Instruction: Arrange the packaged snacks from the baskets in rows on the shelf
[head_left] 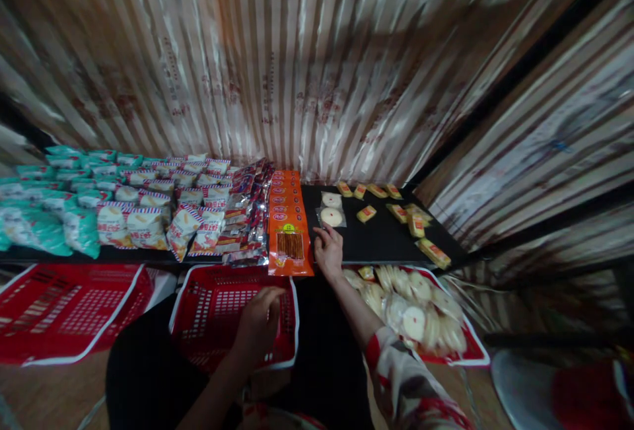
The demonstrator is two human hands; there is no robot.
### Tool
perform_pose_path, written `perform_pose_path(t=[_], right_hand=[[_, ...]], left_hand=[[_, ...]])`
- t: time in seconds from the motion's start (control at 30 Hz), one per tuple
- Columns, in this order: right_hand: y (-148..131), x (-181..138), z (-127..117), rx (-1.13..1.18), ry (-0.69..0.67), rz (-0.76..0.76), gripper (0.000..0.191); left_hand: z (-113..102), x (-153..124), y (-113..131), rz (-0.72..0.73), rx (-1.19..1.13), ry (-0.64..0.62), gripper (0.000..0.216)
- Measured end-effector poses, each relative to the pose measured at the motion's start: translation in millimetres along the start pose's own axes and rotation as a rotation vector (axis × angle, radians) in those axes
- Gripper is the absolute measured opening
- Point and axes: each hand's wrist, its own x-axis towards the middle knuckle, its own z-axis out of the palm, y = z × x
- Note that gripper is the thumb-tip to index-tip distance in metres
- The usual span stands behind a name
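My right hand (pixel 329 253) reaches over the dark shelf (pixel 366 245), its fingers apart and nothing visible in them. Just beyond its fingertips lie two round white crackers in clear wrappers (pixel 331 209), one behind the other. Left of this hand, overlapping orange snack packets (pixel 290 232) form a column running back from the shelf's front edge. Over a red basket (pixel 212 298) with a white rim is my left hand (pixel 260 321). Its fingers are curled together, with no object showing in them. To the right, wrapped round crackers (pixel 413 323) fill another red basket (pixel 478 351).
Small yellow packets (pixel 366 213) are scattered on the shelf's right part. Shiny dark packets (pixel 245 218), white snack bags (pixel 148 225) and teal bags (pixel 82 232) stand in rows at left. Another red basket (pixel 74 311) sits at far left. Striped sheeting (pixel 287 73) hangs behind.
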Motion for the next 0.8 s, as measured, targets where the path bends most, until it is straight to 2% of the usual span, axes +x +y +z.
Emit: perform_pose_path(t=[0.13, 0.3, 0.5, 0.63, 0.8], right_hand=[[38, 31, -8, -0.223, -0.101, 0.014, 0.039], [63, 49, -12, -0.272, -0.243, 0.009, 0.04], [52, 38, -12, -0.166, -0.14, -0.065, 0.035], [38, 11, -3, -0.051, -0.206, -0.121, 0.036], [30, -11, 13, -0.017, -0.287, -0.147, 0.036]], left_hand=[[27, -9, 6, -0.045, -0.032, -0.07, 0.031], [58, -27, 2, -0.077, -0.044, -0.166, 0.028], [55, -31, 25, -0.096, 0.025, -0.254, 0.029], [49, -33, 41, -0.107, 0.053, -0.301, 0.031], [48, -41, 41, -0.127, 0.072, -0.426, 0.031]])
